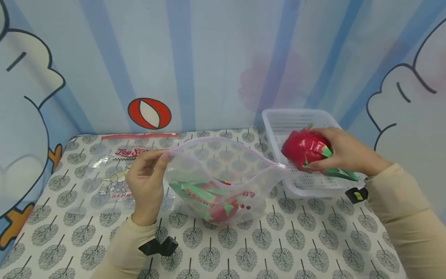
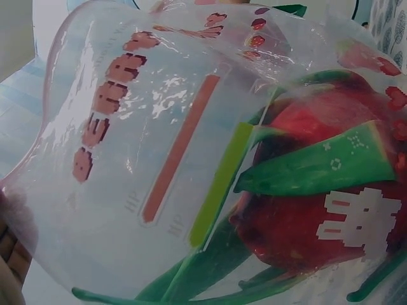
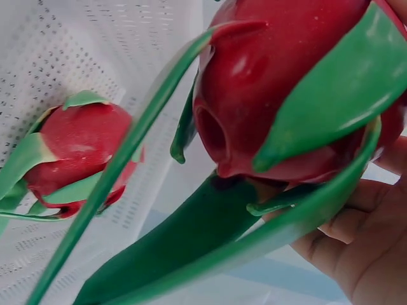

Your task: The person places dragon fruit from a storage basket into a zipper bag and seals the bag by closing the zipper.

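Observation:
My left hand [image 1: 148, 180] pinches the upper left rim of a clear zip bag [image 1: 256, 205], whose mouth gapes wide. Inside the bag lies a red dragon fruit [image 2: 286, 225] with long green leaves, seen through the printed plastic in the left wrist view. Over the white basket [image 1: 296, 192], my right hand [image 1: 343, 151] grips another dragon fruit [image 1: 301, 149], thumb on the near side. Its green leaves trail down in the right wrist view. Below it, a further dragon fruit [image 3: 79, 149] rests on the basket's perforated floor.
A second clear bag [image 1: 120, 192] with a red zip strip and "Toy Story" print lies flat at the left. Tree-patterned cloth covers the table [image 1: 209, 252]. A cartoon-printed curtain [image 1: 216, 69] stands right behind the table and basket.

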Demonstrator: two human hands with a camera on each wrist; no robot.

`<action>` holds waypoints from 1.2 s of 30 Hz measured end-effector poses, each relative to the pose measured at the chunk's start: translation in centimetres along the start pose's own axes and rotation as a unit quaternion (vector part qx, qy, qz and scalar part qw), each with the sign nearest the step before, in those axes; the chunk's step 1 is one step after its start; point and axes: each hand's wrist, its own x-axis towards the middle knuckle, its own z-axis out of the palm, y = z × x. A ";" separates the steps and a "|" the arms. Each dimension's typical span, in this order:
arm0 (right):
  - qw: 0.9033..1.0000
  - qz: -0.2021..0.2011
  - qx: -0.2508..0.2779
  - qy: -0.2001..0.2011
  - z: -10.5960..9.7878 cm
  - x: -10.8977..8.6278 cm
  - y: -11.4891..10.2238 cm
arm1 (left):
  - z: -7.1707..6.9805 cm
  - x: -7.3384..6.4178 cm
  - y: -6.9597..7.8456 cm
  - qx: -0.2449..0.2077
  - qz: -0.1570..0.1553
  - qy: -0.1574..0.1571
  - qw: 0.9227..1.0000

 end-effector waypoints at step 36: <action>0.999 -0.049 -0.007 0.013 -6.2 0.5 -6.4 | 2.3 0.6 -0.3 0.096 0.013 -0.040 0.994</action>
